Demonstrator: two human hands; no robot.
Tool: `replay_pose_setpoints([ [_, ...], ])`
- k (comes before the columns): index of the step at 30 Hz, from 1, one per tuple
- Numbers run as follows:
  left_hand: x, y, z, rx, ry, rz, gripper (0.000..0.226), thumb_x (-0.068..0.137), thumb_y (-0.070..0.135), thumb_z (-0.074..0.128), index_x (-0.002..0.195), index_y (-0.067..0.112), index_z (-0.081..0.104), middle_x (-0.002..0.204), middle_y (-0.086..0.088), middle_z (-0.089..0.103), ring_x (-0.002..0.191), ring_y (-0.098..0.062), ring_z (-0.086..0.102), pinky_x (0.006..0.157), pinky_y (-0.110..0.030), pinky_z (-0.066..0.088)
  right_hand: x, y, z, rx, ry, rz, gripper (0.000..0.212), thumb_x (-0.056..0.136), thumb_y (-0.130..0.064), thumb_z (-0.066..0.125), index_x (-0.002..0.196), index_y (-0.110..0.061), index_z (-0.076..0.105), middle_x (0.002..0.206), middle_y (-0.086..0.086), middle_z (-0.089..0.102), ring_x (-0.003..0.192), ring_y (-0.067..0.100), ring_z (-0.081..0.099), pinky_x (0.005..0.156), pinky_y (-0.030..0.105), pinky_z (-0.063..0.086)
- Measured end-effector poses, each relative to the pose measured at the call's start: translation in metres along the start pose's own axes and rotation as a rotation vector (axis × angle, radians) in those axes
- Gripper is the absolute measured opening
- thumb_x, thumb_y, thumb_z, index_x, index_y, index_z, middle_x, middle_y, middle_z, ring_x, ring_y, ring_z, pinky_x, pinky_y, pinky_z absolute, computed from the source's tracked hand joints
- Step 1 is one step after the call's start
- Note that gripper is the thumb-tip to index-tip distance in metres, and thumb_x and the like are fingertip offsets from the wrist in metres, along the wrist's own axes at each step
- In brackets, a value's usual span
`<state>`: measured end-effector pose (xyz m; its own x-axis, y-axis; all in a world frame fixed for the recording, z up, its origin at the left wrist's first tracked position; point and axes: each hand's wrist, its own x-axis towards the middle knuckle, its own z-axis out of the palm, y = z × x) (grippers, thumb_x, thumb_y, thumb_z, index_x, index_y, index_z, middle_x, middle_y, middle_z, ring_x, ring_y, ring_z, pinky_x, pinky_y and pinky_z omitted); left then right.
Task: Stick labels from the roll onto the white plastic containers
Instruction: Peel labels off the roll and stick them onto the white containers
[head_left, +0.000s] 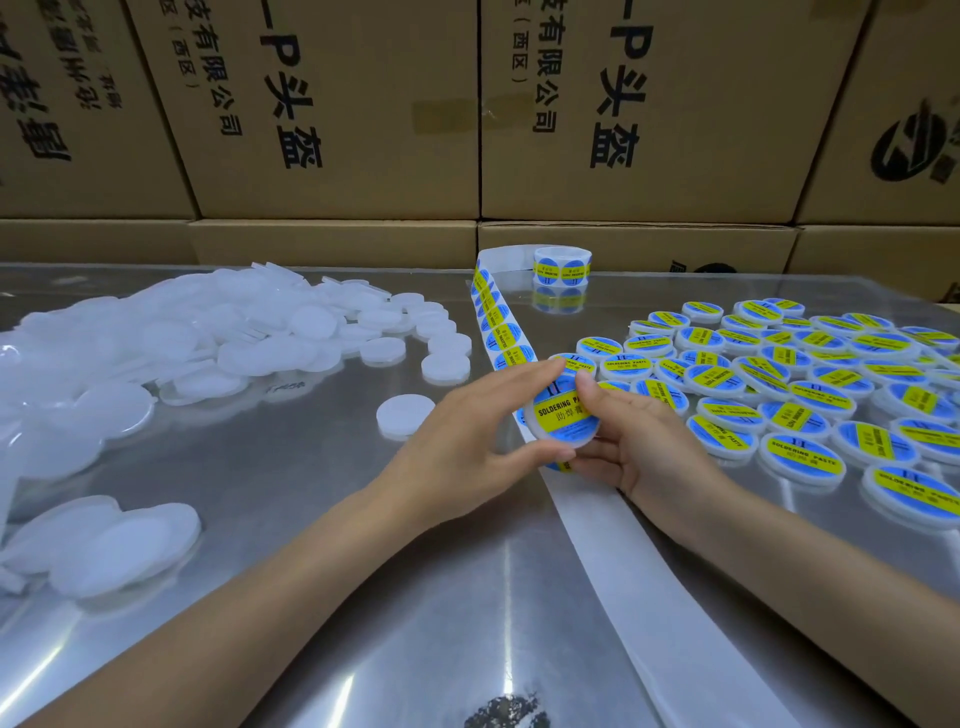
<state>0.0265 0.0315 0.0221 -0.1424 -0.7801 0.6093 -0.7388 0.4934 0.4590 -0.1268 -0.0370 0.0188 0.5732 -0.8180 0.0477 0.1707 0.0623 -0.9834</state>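
Showing a blue-and-yellow label, the white container (561, 415) sits between both hands.

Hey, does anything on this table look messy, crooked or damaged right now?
Nothing looks damaged or spilled. The unlabelled white containers lie in a loose heap on the left, with one stray container apart from it. The spent backing strip trails off the table's near edge, which seems normal here.

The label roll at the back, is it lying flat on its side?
No, the label roll stands upright on the table, its strip trailing toward both hands.
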Motion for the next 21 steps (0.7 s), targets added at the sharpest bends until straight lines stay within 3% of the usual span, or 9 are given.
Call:
replay_pose_setpoints([
  [4, 0.0019, 0.0011, -0.0019, 0.343, -0.166, 0.1, 0.059, 0.093, 0.034, 0.05, 0.144, 0.009, 0.033, 0.152, -0.001, 0.028, 0.142, -0.014, 0.024, 0.114, -0.019, 0.014, 0.0029, 0.0001, -0.004, 0.031, 0.006, 0.048, 0.035, 0.097, -0.033, 0.044, 0.081, -0.018, 0.072, 0.072, 0.005, 0.073, 0.059, 0.014, 0.069, 0.048, 0.019, 0.051],
  [7, 0.0029, 0.0034, -0.0023, 0.42, -0.26, 0.12, 0.053, 0.099, 0.031, 0.036, 0.147, 0.01, 0.024, 0.156, -0.002, 0.016, 0.144, -0.013, 0.008, 0.11, -0.015, -0.002, 0.0041, -0.0008, -0.0073, 0.071, 0.009, 0.092, 0.034, 0.1, -0.032, 0.037, 0.092, -0.018, 0.067, 0.071, 0.005, 0.073, 0.057, 0.013, 0.069, 0.047, 0.019, 0.051],
  [9, 0.002, 0.005, -0.0024, 0.414, -0.296, 0.123, 0.049, 0.101, 0.026, 0.03, 0.147, 0.013, 0.023, 0.156, 0.001, 0.012, 0.142, -0.008, 0.003, 0.113, -0.02, 0.0, 0.0042, -0.0022, -0.008, 0.096, 0.0, 0.119, 0.039, 0.101, -0.034, 0.033, 0.096, -0.014, 0.066, 0.068, 0.004, 0.072, 0.057, 0.014, 0.069, 0.048, 0.019, 0.051],
  [12, 0.0025, 0.0052, -0.0019, 0.442, -0.324, 0.155, 0.048, 0.1, 0.016, 0.031, 0.148, 0.016, 0.022, 0.157, 0.003, 0.011, 0.145, -0.013, 0.004, 0.112, -0.021, -0.001, 0.0044, -0.0038, -0.0084, 0.126, -0.01, 0.158, 0.048, 0.101, -0.038, 0.027, 0.096, -0.011, 0.067, 0.068, 0.005, 0.072, 0.058, 0.015, 0.07, 0.048, 0.019, 0.052],
  [17, 0.0055, 0.0001, -0.0014, 0.521, -0.386, 0.197, 0.064, 0.092, -0.008, 0.036, 0.148, 0.019, 0.022, 0.157, 0.004, 0.012, 0.147, -0.017, 0.005, 0.117, -0.031, 0.004, 0.0052, -0.0053, -0.0077, 0.139, -0.013, 0.203, 0.047, 0.1, -0.039, 0.028, 0.097, -0.011, 0.065, 0.067, 0.004, 0.072, 0.057, 0.015, 0.07, 0.046, 0.019, 0.052],
  [19, 0.0061, 0.0022, -0.001, 0.503, -0.4, 0.241, 0.071, 0.083, -0.015, 0.037, 0.146, 0.016, 0.03, 0.156, -0.001, 0.02, 0.146, -0.022, 0.012, 0.118, -0.036, 0.013, 0.0059, -0.0055, -0.0075, 0.144, 0.002, 0.196, 0.038, 0.1, -0.035, 0.034, 0.101, -0.012, 0.064, 0.069, 0.003, 0.072, 0.056, 0.012, 0.068, 0.049, 0.021, 0.054],
  [21, 0.0049, 0.004, -0.0007, 0.487, -0.346, 0.314, 0.069, 0.075, -0.017, 0.039, 0.138, 0.01, 0.046, 0.148, -0.007, 0.039, 0.138, -0.03, 0.032, 0.111, -0.04, 0.033, 0.007, -0.0053, -0.0081, 0.135, 0.017, 0.186, 0.031, 0.098, -0.028, 0.041, 0.1, -0.011, 0.066, 0.072, 0.003, 0.071, 0.058, 0.01, 0.068, 0.056, 0.024, 0.056],
])
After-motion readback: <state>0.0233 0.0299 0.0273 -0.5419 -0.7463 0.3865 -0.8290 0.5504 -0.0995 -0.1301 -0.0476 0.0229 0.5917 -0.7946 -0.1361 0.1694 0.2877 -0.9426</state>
